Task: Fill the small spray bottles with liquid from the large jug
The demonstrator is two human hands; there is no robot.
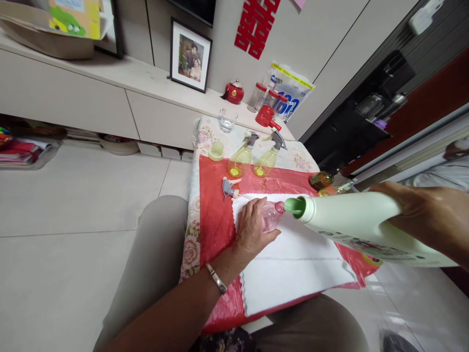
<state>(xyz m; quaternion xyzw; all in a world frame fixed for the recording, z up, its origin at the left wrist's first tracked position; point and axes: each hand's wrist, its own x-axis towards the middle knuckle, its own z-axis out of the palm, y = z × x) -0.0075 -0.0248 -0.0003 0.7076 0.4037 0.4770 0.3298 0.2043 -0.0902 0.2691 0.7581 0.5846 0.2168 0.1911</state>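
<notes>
My left hand [252, 227] is wrapped round a small pink see-through bottle [270, 218], which has no cap on its neck. In my right hand [432, 215] is a large pale green jug [351, 210], held by its handle and tilted onto its side. The jug's green spout is right at the mouth of the pink bottle; whether liquid flows I cannot tell. A grey trigger spray head [229, 188] lies left of the bottle, near the edge of the white cloth [293, 274]. Beyond it stand two yellow spray bottles [240, 161] with grey triggers.
A yellowish cap [216, 151] and a glass cup [226, 121] sit at the table's far left. Dark green [321, 181] and amber bottles lie at the right edge. Behind, a shelf holds a photo frame [191, 55], a red pot [233, 92] and red-lidded jars.
</notes>
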